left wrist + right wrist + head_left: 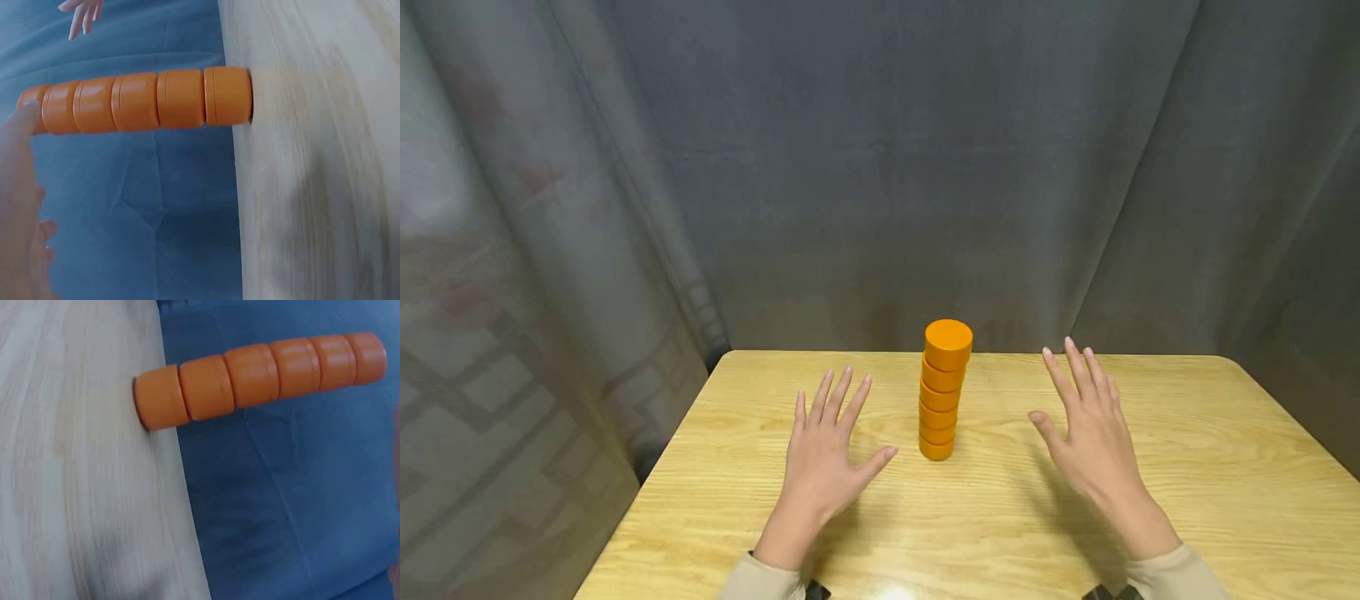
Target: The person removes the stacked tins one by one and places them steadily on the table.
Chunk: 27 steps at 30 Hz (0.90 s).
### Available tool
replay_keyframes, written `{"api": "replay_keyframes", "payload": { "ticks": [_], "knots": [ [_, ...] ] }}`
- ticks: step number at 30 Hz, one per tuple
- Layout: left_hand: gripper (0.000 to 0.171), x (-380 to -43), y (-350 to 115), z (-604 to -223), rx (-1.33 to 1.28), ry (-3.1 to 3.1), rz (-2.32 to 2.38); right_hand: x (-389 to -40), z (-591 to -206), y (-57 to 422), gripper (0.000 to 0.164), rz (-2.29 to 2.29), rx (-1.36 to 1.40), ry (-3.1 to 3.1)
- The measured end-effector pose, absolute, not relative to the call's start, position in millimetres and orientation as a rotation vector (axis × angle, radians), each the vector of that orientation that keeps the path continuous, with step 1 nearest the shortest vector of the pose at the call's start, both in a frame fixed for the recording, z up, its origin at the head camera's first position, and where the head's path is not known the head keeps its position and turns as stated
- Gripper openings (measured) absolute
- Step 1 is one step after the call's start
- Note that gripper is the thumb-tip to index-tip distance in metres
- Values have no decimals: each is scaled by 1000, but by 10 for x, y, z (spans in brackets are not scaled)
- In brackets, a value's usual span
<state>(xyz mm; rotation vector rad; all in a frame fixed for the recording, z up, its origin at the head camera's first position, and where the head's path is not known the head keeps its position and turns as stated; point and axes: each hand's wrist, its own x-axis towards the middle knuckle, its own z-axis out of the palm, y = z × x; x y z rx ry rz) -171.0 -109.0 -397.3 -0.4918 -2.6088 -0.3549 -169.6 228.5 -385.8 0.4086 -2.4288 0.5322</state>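
A tower of several orange round blocks (pixel 942 392) stands upright on the wooden table, its pieces slightly offset from one another. To its left, my left hand (pixel 826 458) hovers over the table with fingers spread and the thumb pointing toward the tower. On the other side, my right hand (pixel 1092 433) is raised with straight fingers, farther from the tower than the left. Neither hand holds anything. In the left wrist view the thumb (pixel 28 119) overlaps the top block. The right wrist view shows the whole stack (pixel 256 378) sideways, with only a sliver of hand at the edge.
The light wooden table (pixel 700 517) has rounded back corners. Behind it hangs a dark grey curtain (pixel 880 183), close to the table's far edge. A patterned curtain (pixel 512 375) runs along the left side.
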Motion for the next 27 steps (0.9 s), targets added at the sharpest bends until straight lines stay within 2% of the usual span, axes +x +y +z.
{"api": "replay_keyframes", "payload": {
  "ticks": [13,27],
  "knots": [
    [86,-1768,-865,-3932,-599,-2544,-547,-1665,-3755,2217,62,868,441,-2371],
    [80,-1899,-639,-3891,-632,-2414,-738,-1692,-3674,2143,63,949,530,-2261]
  ]
}}
